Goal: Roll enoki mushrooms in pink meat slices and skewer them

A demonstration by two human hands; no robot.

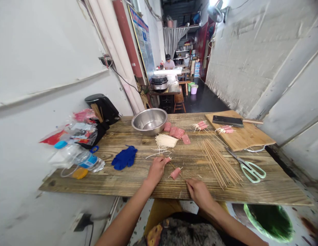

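My left hand [157, 170] is closed, its fingertips pinching a small pink meat roll [168, 159] with pale enoki ends. My right hand [198, 191] is closed near the table's front edge, gripping the lower end of a thin bamboo skewer [171, 164] that slants up toward the left hand. Between the hands sits a second meat roll [175, 173]; whether the skewer passes through it or lies behind it I cannot tell. Beyond the left hand lie a bunch of enoki mushrooms [167, 140], loose strands, and flat pink meat slices [176, 132].
A steel bowl [149, 121] stands at the back. Right are bamboo skewers [220, 164], scissors [252, 171], skewered rolls [200, 125], and a cutting board [253, 138] with a cleaver [227, 121]. Left lie blue gloves [124, 157] and a water bottle [83, 159]. A person [169, 63] sits far back.
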